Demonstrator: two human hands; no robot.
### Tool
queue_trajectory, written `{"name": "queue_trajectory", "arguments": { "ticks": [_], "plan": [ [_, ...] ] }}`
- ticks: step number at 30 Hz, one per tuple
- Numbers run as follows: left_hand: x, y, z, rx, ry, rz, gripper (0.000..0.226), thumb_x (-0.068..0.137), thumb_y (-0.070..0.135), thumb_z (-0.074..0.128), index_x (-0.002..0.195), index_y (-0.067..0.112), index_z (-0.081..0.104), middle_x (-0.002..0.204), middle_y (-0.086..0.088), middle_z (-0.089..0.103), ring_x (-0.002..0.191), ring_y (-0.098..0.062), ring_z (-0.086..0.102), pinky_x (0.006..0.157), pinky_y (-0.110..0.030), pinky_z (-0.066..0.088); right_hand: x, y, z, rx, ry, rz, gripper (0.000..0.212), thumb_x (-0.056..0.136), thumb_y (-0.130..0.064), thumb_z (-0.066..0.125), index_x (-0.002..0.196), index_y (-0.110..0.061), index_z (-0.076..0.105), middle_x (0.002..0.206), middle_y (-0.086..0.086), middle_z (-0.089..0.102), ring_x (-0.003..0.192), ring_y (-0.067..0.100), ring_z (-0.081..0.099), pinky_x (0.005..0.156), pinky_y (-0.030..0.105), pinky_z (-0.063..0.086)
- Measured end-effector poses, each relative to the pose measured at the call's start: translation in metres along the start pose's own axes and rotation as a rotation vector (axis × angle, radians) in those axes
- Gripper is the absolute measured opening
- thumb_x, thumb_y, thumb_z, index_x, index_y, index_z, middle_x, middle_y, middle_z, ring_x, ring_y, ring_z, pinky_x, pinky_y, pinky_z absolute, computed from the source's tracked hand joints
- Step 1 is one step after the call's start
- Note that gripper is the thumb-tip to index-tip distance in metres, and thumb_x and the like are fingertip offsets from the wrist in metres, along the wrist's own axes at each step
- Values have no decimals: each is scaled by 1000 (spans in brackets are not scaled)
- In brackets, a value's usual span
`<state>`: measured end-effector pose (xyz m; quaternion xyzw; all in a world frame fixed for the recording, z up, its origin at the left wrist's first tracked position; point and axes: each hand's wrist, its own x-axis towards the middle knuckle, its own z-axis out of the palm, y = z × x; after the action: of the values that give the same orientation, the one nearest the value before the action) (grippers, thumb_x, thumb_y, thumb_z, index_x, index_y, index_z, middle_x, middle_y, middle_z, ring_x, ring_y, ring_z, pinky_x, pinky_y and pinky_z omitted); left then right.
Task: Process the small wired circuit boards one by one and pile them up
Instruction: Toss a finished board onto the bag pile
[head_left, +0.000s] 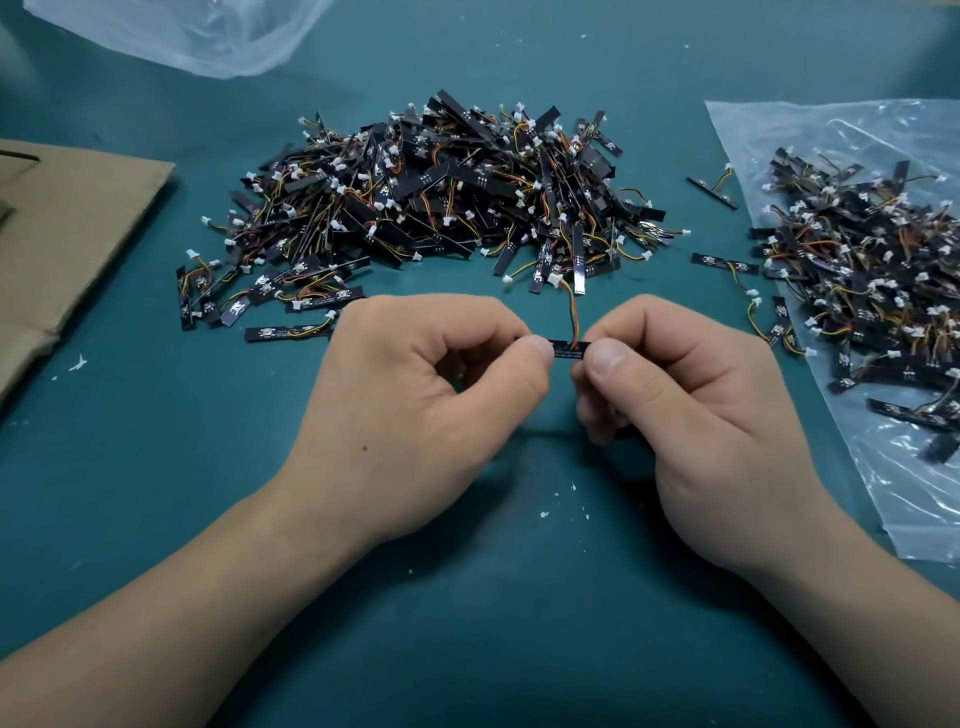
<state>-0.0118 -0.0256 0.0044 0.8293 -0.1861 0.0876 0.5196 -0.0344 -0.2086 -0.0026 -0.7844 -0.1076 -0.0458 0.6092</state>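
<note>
Teal matting covers the table (156, 467), which carries everything here. The largest thing on it is a heap of boards (441, 192) at the middle far side: narrow black strips tangled with orange, yellow and red leads and white plugs, a few strays spreading towards its left front edge.

On the right lies a flat clear plastic bag (883, 493) with a second, smaller heap of the same boards (857, 291) resting on top of it. Two loose boards (712, 193) lie on the mat between the two heaps. Brown cardboard (78, 234) lies at the left edge, and another clear bag (208, 36) sits crumpled at the far left; what it holds cannot be told.

The left hand (415, 405) and the right hand (691, 415) meet in front of the middle heap, above the mat. Each grip is closed, thumb against curled forefinger, pinching one end of a single small circuit board (569, 349) held level between them. Only its short middle part shows. It bears pale print, too small to read.

Its coloured wires (573, 317) rise from the board's middle to a white connector (555, 279) at the near edge of the heap. Tiny white scraps (544, 514) dot the mat near the wrists.
</note>
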Motion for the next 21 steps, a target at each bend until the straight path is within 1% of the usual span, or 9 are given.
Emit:
{"name": "queue_trajectory", "arguments": {
  "ticks": [2,5,6,10,13,15,19,21],
  "plan": [
    [0,-1,-1,-4,-4,-1,25,88,19,67,63,14,70,54,-1,53,50,-8,43,52,-14,32,-1,0,0,2,-4,2,22,95,-32,54,82,-17,63,68,3,64,59,20,53,56,36,46],
    [0,0,-2,-30,-39,17,29,89,28,66,64,13,68,56,0,50,52,-13,43,52,-23,35,-1,0,1,9,-9,-5,21,95,-32,54,83,-18,63,68,2,64,59,21,54,56,39,47],
    [0,0,-1,-28,-40,23,30,90,28,66,65,12,68,57,0,50,52,-14,43,52,-24,36,-2,0,2,8,-8,-9,20,95,-32,54,83,-18,63,68,2,64,59,22,54,56,40,47],
    [0,0,0,2,-17,44,28,91,23,68,65,11,69,58,2,52,56,-10,46,56,-19,37,-1,0,0,20,-3,-10,21,95,-32,53,82,-18,62,68,3,63,59,26,53,54,42,45],
    [0,0,-1,-9,-25,52,31,90,30,63,65,12,69,60,4,54,57,-12,48,57,-20,37,-1,0,1,3,-12,-22,20,95,-31,53,81,-19,62,68,1,63,59,24,53,55,40,45],
    [0,0,-2,-21,-30,60,31,91,30,62,67,13,70,60,6,54,57,-12,48,57,-20,38,-2,0,1,-1,-6,-24,20,95,-31,53,81,-20,62,68,1,63,59,24,53,55,42,46],
    [0,-1,0,4,-1,52,28,91,25,66,65,14,70,59,2,55,55,-10,47,56,-21,39,-2,0,1,0,5,-18,20,95,-31,54,81,-19,63,68,1,63,58,24,53,55,44,46],
    [0,-1,1,20,0,65,31,91,26,65,63,13,68,56,-1,54,55,-13,48,55,-20,38,-1,0,1,-8,2,-8,20,94,-32,53,81,-19,62,68,1,64,59,22,54,56,44,46]
  ]
}}
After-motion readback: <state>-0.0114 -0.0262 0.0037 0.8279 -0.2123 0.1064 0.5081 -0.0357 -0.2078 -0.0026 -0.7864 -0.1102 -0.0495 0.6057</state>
